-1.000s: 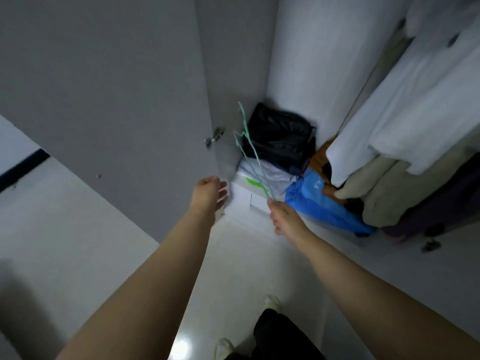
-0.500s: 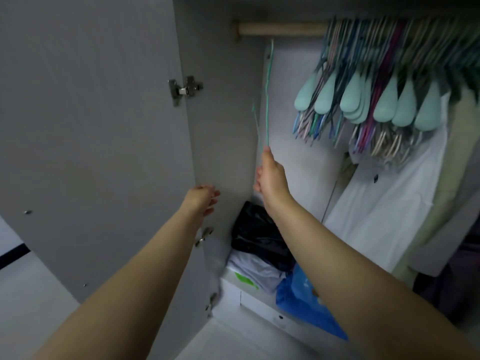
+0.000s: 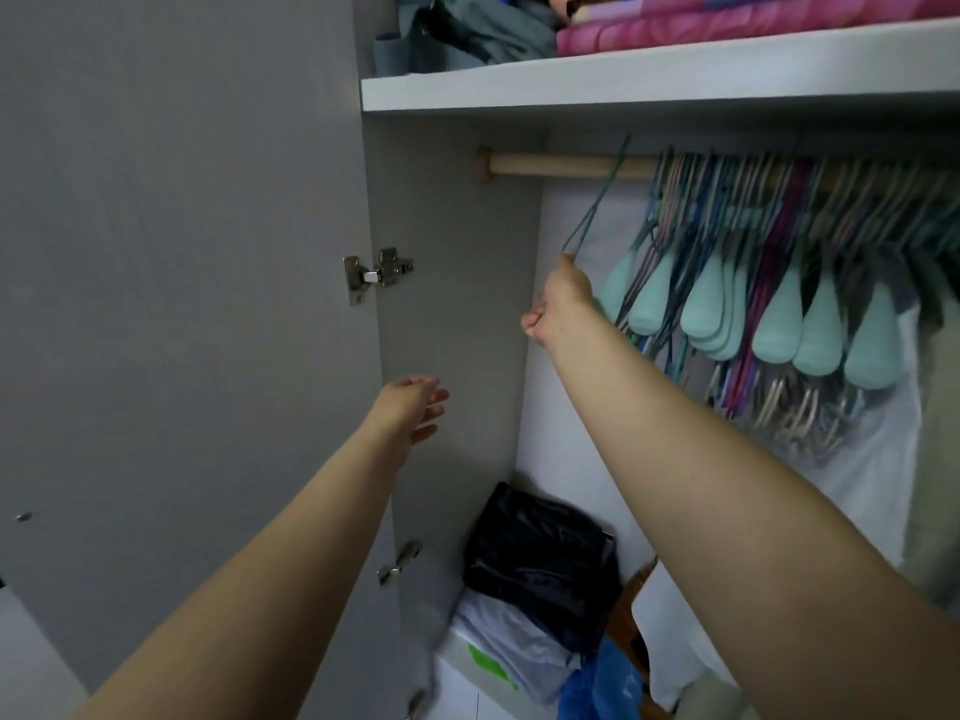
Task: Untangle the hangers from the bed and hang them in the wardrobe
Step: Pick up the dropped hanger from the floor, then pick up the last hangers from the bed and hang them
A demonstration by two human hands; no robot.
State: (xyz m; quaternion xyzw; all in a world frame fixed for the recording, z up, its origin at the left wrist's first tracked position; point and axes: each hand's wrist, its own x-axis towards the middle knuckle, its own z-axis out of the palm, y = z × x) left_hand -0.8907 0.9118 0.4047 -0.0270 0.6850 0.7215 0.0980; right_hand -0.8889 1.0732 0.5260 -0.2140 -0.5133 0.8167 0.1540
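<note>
Head view: right hand [image 3: 563, 298] reaches up into the wardrobe, fingers pinching the low end of a thin green wire hanger [image 3: 597, 200]. Hanger slants up and right from the hand; its top crosses the wooden rail [image 3: 561, 165], blurred there, so cannot tell if the hook is over the rail. Hanger is slim, dark green, two wires close together.

Left hand [image 3: 410, 407] is empty, fingers loosely spread, held below and left of the rail, in front of the grey side panel [image 3: 452, 304], apart from it or touching: cannot tell.

Along the rail, right of the held hanger, a dense bunch of hangers [image 3: 779, 283] hangs, many with pale teal padded ends, mixed colored wires. Bare stretch of rail lies between the bunch and the rail's left end at the side panel; the held hanger sits in that stretch.

Above the rail, a white shelf [image 3: 623, 80] with folded pink bedding [image 3: 753, 18] on it. Below the rail, a black bag [image 3: 540, 558] on white bags, blue bag [image 3: 597, 688] beside. Open door [image 3: 182, 304] left of the rail, hinge [image 3: 376, 272] on its edge. White garment [image 3: 857, 485] hangs under the bunch.
</note>
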